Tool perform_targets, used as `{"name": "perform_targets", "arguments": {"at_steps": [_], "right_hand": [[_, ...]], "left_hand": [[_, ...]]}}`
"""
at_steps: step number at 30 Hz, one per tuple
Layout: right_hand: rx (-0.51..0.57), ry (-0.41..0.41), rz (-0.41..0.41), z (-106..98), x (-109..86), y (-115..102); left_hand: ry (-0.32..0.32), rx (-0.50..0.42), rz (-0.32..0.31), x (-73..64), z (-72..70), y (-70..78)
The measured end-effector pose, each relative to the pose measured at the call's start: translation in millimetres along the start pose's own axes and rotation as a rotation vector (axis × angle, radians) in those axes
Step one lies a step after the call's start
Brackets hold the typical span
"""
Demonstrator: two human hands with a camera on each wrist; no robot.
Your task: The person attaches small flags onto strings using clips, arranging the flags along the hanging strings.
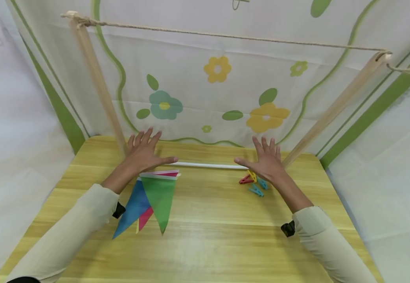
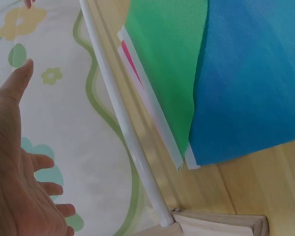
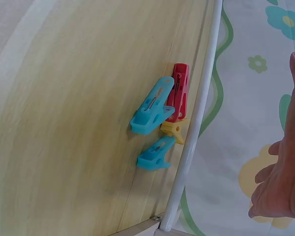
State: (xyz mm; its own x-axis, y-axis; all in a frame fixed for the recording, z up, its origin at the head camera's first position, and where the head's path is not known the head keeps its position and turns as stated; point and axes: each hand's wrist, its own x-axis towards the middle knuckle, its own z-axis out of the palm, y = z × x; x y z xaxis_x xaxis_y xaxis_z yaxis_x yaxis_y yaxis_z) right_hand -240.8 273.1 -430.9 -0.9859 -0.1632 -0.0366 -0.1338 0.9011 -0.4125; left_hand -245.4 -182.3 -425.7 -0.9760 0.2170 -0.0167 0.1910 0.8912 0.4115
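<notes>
My left hand (image 1: pixel 142 154) is spread with straight fingers near the left wooden post (image 1: pixel 100 86), holding nothing. Below it on the table lies a stack of triangular pennants, with a green pennant (image 1: pixel 159 198) on top, a blue pennant (image 1: pixel 134 204) beside it and a pink pennant (image 1: pixel 146 218) partly hidden. My right hand (image 1: pixel 265 161) is likewise spread and holds nothing, close to the right post (image 1: pixel 335 110). Small clothespins lie beneath it: a red clothespin (image 3: pixel 179 91), a yellow clothespin (image 3: pixel 175 129) and two blue clothespins (image 3: pixel 152 105).
A white rod (image 1: pixel 210 165) runs between the bases of the posts. Twine (image 1: pixel 240 37) is tied across the post tops, its loose end hanging out at the right. Behind stands a flowered white cloth (image 1: pixel 187 67); the wooden table (image 1: pixel 208 243) extends toward me.
</notes>
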Motion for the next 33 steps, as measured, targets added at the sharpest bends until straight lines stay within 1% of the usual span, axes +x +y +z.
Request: {"name": "perform_targets", "arguments": {"at_steps": [3, 9, 13, 19, 23, 28, 33], "right_hand": [[0.000, 0.001, 0.004, 0, -3.4, 2], [-0.006, 0.003, -0.012, 6, -4.0, 3], [-0.006, -0.008, -0.008, 9, -6.9, 6], [-0.008, -0.016, 0.005, 10, -10.7, 11], [-0.005, -0.028, 0.015, 8, -17.5, 15], [-0.001, -0.055, 0.022, 7, -24.2, 18], [-0.012, -0.061, 0.021, 8, -32.3, 19]], "left_hand": [[0.001, 0.000, 0.001, 0.6, 0.4, 0.3], [-0.010, 0.000, -0.008, -2.0, 1.7, -7.2], [-0.018, 0.005, -0.015, -3.7, 4.5, -10.3], [-0.004, -0.009, -0.005, -6.1, 10.3, -13.6], [-0.009, -0.027, 0.006, -10.1, 12.6, -13.4], [-0.017, -0.044, 0.012, -15.7, 14.1, -16.8], [-0.016, -0.033, 0.022, -22.5, 15.0, -18.3]]}}
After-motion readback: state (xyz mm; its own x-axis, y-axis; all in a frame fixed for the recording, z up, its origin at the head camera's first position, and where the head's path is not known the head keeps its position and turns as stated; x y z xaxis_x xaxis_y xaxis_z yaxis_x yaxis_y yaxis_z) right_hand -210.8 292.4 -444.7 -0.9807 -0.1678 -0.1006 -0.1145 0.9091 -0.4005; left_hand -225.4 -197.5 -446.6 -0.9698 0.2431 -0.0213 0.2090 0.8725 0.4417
